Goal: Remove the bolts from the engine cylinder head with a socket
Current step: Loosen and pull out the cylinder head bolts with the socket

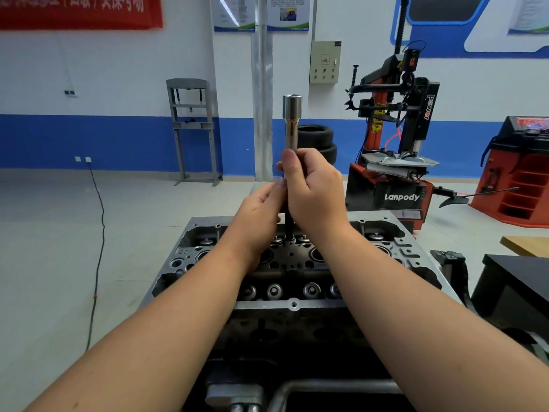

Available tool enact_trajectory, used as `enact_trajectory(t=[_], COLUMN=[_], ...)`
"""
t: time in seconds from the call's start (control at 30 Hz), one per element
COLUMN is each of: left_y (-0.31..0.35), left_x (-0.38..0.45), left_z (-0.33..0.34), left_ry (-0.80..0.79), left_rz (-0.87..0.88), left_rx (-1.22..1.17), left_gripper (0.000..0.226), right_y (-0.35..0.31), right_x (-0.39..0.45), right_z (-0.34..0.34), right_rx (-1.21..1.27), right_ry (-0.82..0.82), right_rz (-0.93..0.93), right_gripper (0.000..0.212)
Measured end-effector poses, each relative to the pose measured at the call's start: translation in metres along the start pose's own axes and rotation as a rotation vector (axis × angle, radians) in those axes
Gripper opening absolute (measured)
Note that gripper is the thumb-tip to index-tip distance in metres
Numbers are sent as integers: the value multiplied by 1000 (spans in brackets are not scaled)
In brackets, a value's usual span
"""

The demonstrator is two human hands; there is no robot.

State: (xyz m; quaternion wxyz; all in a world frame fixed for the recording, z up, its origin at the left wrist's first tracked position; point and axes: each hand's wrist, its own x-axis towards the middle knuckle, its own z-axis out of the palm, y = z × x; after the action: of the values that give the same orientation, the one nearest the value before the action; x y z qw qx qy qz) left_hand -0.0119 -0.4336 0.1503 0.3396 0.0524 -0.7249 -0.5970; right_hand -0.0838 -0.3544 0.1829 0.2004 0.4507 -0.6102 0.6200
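Observation:
A long chrome socket (pixel 291 120) stands upright above the engine cylinder head (pixel 294 304), its open end pointing up. My right hand (pixel 312 188) grips the socket's lower part, thumb along its shaft. Below it a dark bolt shank (pixel 288 224) runs down toward the middle of the head. My left hand (pixel 261 215) pinches that shank just under my right hand. The joint between socket and bolt is hidden by my fingers. Valve springs and round bores show across the head.
A red and black tyre changer (pixel 395 162) stands behind on the right, with stacked tyres (pixel 318 144) next to it. A grey press frame (pixel 193 129) is by the wall. A black cable (pixel 99 248) crosses the floor at left. A dark bench (pixel 517 281) sits at right.

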Motion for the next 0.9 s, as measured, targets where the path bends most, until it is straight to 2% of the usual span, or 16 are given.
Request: enact_trajectory(t=[0.1, 0.23, 0.3, 0.47, 0.57, 0.73, 0.8, 0.9], left_y=[0, -3, -3, 3, 5, 3, 3, 5], left_x=[0, 0, 0, -2, -3, -2, -2, -2], left_z=[0, -4, -4, 1, 1, 0, 1, 2], left_ry=[-16, 45, 60, -10, 11, 40, 15, -45], left_rz=[3, 37, 38, -19, -18, 4, -2, -34], left_rx=[9, 34, 36, 23, 29, 25, 21, 17], left_gripper=[32, 21, 19, 39, 36, 29, 32, 40], right_y=[0, -1, -1, -1, -2, -2, -2, -1], right_x=[0, -1, -2, 0, 0, -2, -1, 0], right_z=[1, 0, 0, 0, 2, 0, 0, 1], right_rx=[19, 34, 14, 22, 50, 55, 59, 68], right_ry=[-26, -1, 19, -24, -46, -5, -2, -42], right_rz=[30, -15, -42, 7, 36, -43, -41, 29], right_gripper=[30, 20, 23, 27, 28, 17, 14, 22])
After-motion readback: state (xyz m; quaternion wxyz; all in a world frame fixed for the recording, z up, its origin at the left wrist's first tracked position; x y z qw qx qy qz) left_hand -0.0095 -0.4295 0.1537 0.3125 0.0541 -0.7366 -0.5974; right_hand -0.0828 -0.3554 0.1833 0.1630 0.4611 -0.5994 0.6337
